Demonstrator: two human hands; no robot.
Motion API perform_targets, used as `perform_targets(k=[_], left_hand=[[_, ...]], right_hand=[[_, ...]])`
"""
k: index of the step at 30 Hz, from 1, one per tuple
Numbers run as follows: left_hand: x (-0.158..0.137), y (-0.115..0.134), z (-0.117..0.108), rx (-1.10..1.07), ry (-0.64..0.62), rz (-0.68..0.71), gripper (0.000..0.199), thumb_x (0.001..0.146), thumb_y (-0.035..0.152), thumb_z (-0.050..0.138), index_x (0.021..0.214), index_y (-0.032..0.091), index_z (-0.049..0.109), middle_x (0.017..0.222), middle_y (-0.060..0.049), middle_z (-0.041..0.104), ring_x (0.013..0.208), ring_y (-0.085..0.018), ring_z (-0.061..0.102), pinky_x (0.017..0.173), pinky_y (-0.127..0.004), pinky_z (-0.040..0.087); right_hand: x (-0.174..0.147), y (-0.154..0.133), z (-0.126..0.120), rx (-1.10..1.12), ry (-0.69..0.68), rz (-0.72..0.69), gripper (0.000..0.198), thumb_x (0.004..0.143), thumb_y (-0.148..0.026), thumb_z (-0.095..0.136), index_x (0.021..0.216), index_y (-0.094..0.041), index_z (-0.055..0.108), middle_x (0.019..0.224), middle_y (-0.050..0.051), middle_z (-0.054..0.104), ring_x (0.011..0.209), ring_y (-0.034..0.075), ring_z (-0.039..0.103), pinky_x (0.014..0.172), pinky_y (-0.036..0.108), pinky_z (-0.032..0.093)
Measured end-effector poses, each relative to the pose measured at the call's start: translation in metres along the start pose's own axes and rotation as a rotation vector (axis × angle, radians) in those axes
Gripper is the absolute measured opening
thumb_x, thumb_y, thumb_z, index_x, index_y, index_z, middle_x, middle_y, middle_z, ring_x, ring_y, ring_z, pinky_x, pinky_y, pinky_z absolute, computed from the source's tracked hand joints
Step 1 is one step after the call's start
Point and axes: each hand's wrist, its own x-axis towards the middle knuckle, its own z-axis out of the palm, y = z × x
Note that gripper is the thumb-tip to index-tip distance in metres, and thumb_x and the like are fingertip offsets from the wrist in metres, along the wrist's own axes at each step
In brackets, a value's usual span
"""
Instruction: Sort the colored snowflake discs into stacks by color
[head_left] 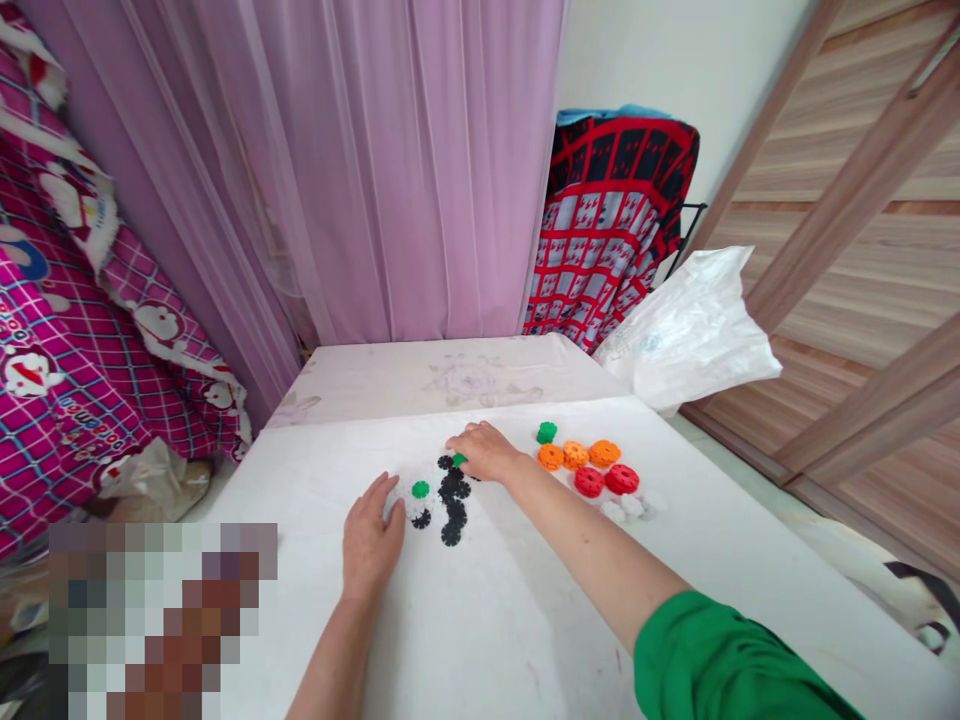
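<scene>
Head view. Bench (480,640), white cloth. Black discs (452,510), bunched near its middle, reference for directions. Right hand (486,452), 1 o'clock: fingers grasping one green disc (460,460) above the bunch. Left hand (373,535), 8 o'clock: fingers released, loosely spread, just beside another green disc (421,490). Orange discs (575,456), 2 o'clock. Red discs (622,479), 3 o'clock. White bag (694,325), 2 o'clock, farther out.

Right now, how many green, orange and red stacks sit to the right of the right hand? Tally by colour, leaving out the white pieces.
Green stack: 1
Orange stacks: 3
Red stacks: 2
Total: 6
</scene>
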Motion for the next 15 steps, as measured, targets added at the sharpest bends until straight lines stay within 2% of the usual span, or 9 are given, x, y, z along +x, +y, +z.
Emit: perform_targets(k=[6, 9, 12, 15], left_hand=[[0.000, 0.000, 0.000, -0.013, -0.004, -0.001, 0.037, 0.086, 0.030, 0.047, 0.117, 0.023, 0.064, 0.130, -0.008, 0.062, 0.118, -0.025, 0.058, 0.104, -0.047, 0.043], [0.000, -0.001, 0.000, -0.019, -0.013, -0.007, 0.037, 0.086, 0.030, 0.046, 0.117, 0.023, 0.064, 0.130, -0.008, 0.062, 0.118, -0.025, 0.058, 0.104, -0.048, 0.043], [0.000, -0.001, -0.001, -0.022, -0.010, -0.009, 0.037, 0.085, 0.030, 0.047, 0.116, 0.023, 0.065, 0.130, -0.007, 0.062, 0.118, -0.026, 0.058, 0.105, -0.048, 0.043], [0.000, 0.000, -0.001, -0.012, -0.006, -0.015, 0.036, 0.085, 0.030, 0.047, 0.116, 0.023, 0.064, 0.130, -0.007, 0.062, 0.119, -0.026, 0.058, 0.105, -0.048, 0.042]], right_hand=[[0.003, -0.010, -0.001, -0.046, 0.002, 0.002, 0.026, 0.078, -0.019, 0.060, 0.104, -0.018, 0.063, 0.098, 0.010, 0.071, 0.101, 0.023, 0.058, 0.088, 0.032, 0.035], [0.000, -0.003, -0.003, -0.005, 0.054, 0.020, 0.033, 0.077, -0.021, 0.061, 0.110, -0.018, 0.061, 0.097, 0.010, 0.071, 0.100, 0.024, 0.059, 0.086, 0.032, 0.036], [-0.012, 0.025, -0.009, 0.096, 0.142, 0.090, 0.040, 0.077, -0.021, 0.060, 0.117, -0.020, 0.058, 0.102, 0.007, 0.072, 0.102, 0.023, 0.059, 0.086, 0.031, 0.037], [-0.031, 0.068, -0.015, 0.121, 0.169, 0.209, 0.039, 0.078, -0.022, 0.059, 0.117, -0.022, 0.058, 0.107, 0.002, 0.072, 0.103, 0.022, 0.059, 0.089, 0.032, 0.037]])
